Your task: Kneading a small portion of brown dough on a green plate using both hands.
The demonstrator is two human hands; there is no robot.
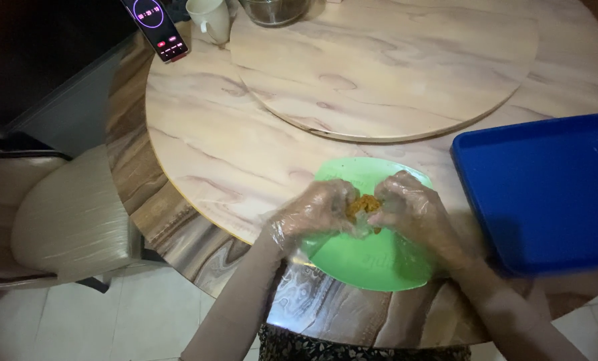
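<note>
Clear plastic gloves cover both of the person's hands, which meet low in the centre of the frame. The left hand (pixel 316 210) and the right hand (pixel 416 210) are both curled around a small orange-brown lump (pixel 364 206) of crumbly food, fingertips pinching it from either side. The lump sits between the two hands, just above a green plate (pixel 372 264), and is partly hidden by the fingers. Both bare forearms run down to the bottom edge of the frame.

The plate lies flat near the front rim of a round table (pixel 212 147) with a pale marbled top and a darker swirled border. Just right of the plate, at the right edge of the frame, rests a blue tray (pixel 546 194) with a raised rim; the right wrist is close to its near corner.

Beyond the hands, a round turntable (pixel 386 60) of the same marbled material fills the upper centre of the frame.

At the left, a cream padded chair (pixel 72 214) stands beside the table.

Farthest away, at the upper left, a phone (pixel 155 27) leans with a lit screen showing a circular timer. Next to it stands a pale mug (pixel 210 19), and right of that the base of a metal bowl (pixel 275 10), cut off by the top edge.
</note>
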